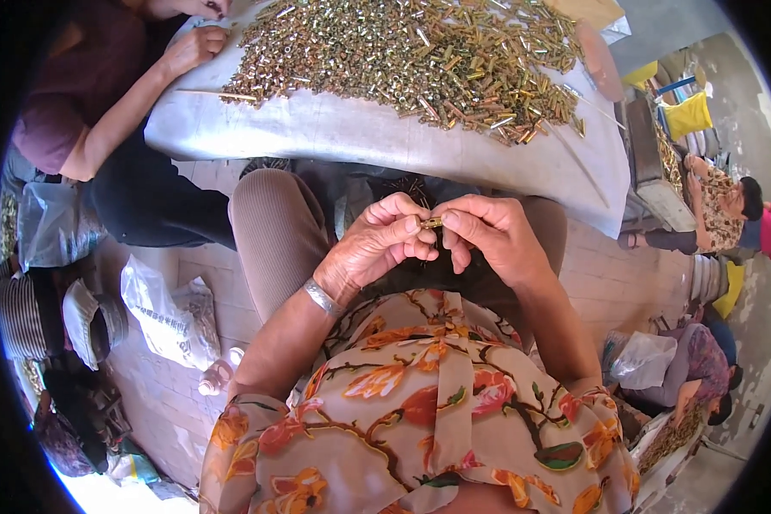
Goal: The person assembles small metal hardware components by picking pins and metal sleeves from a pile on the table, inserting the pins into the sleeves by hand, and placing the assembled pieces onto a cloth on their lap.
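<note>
A small brass-coloured metal tube (432, 222) is pinched between my two hands over my lap. My left hand (373, 244), with a silver bracelet at the wrist, grips one end between thumb and fingers. My right hand (497, 238) holds the other end the same way, its lower fingers curled. Ahead, a large heap of similar small metal pieces (403, 60), gold and silver in colour, spreads across a table with a pale grey cover (317, 128). Below my hands, more dark metal pieces (407, 187) show partly between my knees; the rest there is hidden.
A co-worker's hand (195, 50) rests at the table's left edge. Thin sticks (578, 163) lie on the cover. A white plastic bag (167, 317) and a clear bottle (220, 373) are on the tiled floor at left. Other people sit at right, near a clear bag (644, 360).
</note>
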A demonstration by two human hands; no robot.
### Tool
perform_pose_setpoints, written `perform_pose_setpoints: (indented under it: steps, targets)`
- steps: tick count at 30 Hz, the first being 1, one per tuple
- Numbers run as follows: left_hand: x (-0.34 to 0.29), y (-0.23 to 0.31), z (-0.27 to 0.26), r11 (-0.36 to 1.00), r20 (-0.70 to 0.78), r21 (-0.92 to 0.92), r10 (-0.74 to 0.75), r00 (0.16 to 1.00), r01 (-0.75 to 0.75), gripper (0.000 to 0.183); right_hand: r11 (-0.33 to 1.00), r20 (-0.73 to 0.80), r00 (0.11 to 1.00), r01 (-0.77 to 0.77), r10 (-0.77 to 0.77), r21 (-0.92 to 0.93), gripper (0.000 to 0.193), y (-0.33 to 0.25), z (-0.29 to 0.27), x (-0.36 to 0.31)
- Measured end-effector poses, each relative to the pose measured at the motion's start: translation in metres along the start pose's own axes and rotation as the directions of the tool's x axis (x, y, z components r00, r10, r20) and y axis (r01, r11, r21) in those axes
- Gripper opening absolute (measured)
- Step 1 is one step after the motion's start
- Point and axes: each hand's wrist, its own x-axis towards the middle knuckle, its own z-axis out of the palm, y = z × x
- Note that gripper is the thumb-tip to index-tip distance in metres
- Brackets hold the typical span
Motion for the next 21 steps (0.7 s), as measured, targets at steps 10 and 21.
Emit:
perform_pose_setpoints:
  steps: [10, 21]
  targets:
    - [0.001, -0.005, -0.002, 0.997, -0.024, -0.054, 0.052, 0.998, -0.053, 0.015, 0.989, -0.052, 0.998, -0.018, 0.025, 0.144, 0.026, 0.012, 0.008, 0.003]
    - [0.005, -0.009, -0.001, 0.992, -0.07, -0.052, 0.108, 0.992, -0.112, 0.016, 0.916, -0.229, 0.972, 0.047, 0.05, 0.399, 0.025, 0.032, 0.03, 0.002]
